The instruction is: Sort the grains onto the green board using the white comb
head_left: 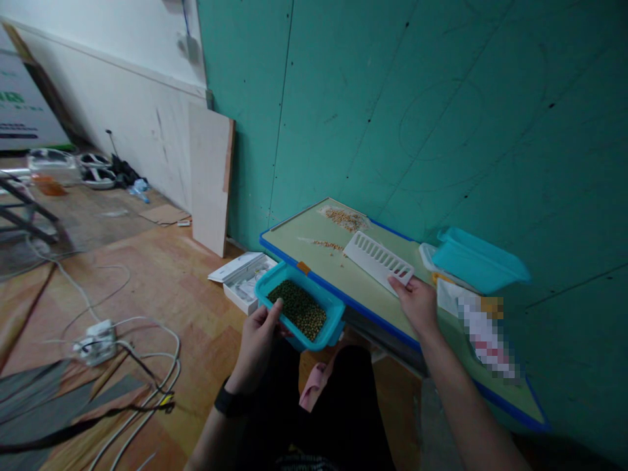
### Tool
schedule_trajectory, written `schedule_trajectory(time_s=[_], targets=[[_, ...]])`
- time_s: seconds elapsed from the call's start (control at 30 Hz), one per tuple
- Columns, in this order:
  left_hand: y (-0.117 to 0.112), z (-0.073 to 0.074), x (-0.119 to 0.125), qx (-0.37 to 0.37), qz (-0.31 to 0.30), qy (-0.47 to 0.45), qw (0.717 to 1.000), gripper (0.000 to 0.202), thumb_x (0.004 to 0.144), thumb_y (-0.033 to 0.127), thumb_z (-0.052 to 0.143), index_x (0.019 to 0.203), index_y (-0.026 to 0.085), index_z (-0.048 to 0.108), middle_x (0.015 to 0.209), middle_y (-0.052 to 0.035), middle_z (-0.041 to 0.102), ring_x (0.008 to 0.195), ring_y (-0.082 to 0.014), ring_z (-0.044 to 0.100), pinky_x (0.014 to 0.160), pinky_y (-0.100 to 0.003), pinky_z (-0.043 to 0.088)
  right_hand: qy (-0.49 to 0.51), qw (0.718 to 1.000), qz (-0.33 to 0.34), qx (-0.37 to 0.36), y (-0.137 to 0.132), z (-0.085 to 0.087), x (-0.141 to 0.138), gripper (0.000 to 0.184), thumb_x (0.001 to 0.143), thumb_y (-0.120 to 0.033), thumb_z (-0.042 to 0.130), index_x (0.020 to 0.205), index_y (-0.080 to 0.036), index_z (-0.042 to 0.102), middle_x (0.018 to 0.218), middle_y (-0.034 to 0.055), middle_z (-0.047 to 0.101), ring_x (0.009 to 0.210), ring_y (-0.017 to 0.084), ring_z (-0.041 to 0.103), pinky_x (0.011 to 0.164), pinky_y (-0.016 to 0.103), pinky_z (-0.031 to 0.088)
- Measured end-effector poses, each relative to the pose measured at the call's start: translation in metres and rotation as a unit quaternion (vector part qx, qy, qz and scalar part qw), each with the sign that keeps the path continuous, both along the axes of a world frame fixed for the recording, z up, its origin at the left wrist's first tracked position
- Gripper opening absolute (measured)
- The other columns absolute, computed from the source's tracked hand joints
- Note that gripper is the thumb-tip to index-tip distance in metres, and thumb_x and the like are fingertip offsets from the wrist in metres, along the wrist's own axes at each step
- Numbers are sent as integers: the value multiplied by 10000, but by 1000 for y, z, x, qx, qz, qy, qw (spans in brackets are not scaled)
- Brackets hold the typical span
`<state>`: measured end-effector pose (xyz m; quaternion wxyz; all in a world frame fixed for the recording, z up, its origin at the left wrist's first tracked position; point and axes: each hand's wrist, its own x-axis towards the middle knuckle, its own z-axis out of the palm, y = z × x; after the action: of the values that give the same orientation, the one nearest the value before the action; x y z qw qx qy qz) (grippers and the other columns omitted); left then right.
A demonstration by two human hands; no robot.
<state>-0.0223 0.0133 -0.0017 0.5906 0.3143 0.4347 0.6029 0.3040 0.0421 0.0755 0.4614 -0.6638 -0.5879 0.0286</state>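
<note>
Black-clad legs (360,399) fill lower centre; just above, I've got the turquoise container (333,314) of beans (297,307), left hand (258,332), grip clasped on its rim. Right of centre, right hand (417,304), grip pinching a white slotted tray (371,267); tan grains (345,219) lie scattered beyond on the worktop (293,233).

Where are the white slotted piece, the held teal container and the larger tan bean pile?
White slotted piece (371,266): head view, solid strip below slots.
Held teal container (332,319): head view, right inner wall.
Larger tan bean pile (345,220): head view, its middle.
</note>
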Motion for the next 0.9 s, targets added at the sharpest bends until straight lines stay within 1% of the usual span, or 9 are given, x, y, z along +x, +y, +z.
schedule_trajectory(time_s=[0.2, 0.37, 0.47, 0.6, 0.73, 0.9], targets=[[-1, 5, 0, -16, -3, -5, 1000, 528, 618, 654, 840, 648, 174, 623, 504, 8, 624, 441, -146, 582, 463, -252, 483, 14, 1000, 13, -1, 4, 3, -6, 391, 802, -545, 664, 874, -180, 782, 868, 116, 802, 849, 321, 767, 811, 417, 581], [0, -1, 0, -10, 2, -3, 1000, 511, 652, 635, 833, 664, 170, 622, 526, 11, 625, 452, -144, 598, 467, -244, 490, 36, 999, 39, -1, 10, 6, -13, 446, 774, -587, 686, 893, -169, 787, 891, 124, 803, 845, 331, 766, 791, 421, 589], [1, -4, 0, -8, 0, -12, 1000, 500, 663, 619, 836, 680, 167, 625, 534, 14, 626, 451, -139, 598, 465, -237, 494, 37, 998, 42, 2, 12, 8, -13, 418, 783, -562, 686, 887, -169, 785, 905, 122, 803, 863, 328, 765, 824, 427, 582], [1, -4, 0, -10, 0, -16, 1000, 516, 650, 632, 838, 654, 168, 613, 518, 10, 626, 445, -134, 593, 457, -228, 489, 41, 999, 27, 5, 15, 9, -9, 403, 780, -539, 682, 889, -165, 782, 900, 122, 803, 869, 330, 763, 834, 436, 576], [1, -4, 1, -12, -3, -17, 1000, 523, 642, 641, 838, 655, 170, 612, 506, 13, 621, 439, -137, 590, 450, -230, 485, 46, 998, 38, -7, 16, 6, -7, 405, 776, -534, 683, 894, -160, 784, 885, 119, 803, 840, 329, 763, 818, 435, 578], [1, -4, 1, -10, -1, -18, 1000, 510, 650, 629, 839, 650, 175, 607, 507, 18, 613, 437, -133, 579, 449, -230, 477, 48, 997, 58, -2, 19, 5, -10, 389, 792, -515, 689, 926, -163, 787, 914, 119, 803, 884, 328, 761, 858, 439, 572]])
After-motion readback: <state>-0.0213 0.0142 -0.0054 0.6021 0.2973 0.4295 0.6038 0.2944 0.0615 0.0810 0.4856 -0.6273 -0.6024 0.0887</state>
